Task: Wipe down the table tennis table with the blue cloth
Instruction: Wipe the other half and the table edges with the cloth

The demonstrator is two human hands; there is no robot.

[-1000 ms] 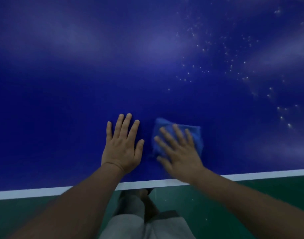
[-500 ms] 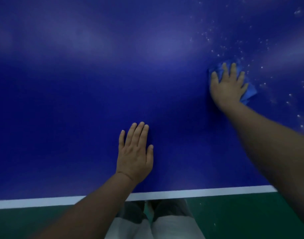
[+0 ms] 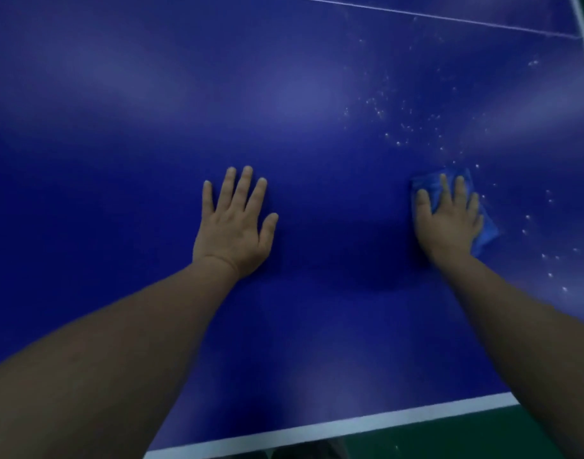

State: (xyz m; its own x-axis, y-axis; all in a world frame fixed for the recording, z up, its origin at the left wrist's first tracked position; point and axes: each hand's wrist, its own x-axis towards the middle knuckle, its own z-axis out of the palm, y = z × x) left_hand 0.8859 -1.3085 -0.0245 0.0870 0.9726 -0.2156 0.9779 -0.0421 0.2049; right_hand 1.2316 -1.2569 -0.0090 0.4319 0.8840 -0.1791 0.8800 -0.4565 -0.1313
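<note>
I log the right hand (image 3: pixel 447 223) flat, fingers straight and slightly spread, palm pressing the blue cloth (image 3: pixel 488 232) onto the table tennis table (image 3: pixel 118 134); no pinch seen. The cloth is folded and sits under that palm, its edges showing past the fingertips at 12 o'clock and past the little-finger side at 4 o'clock. White specks (image 3: pixel 399 142) dot the surface from 11 through 4 o'clock of this hand, some just beside the cloth. At 9 o'clock, well apart, the left hand (image 3: pixel 232 226) rests flat on bare table, fingers spread, holding nothing. The white edge line (image 3: pixel 317 429) runs at 6 o'clock of the view, with green floor (image 3: pixel 433 442) below it. A thin white line (image 3: pixel 449 19) crosses at 1 o'clock.
</note>
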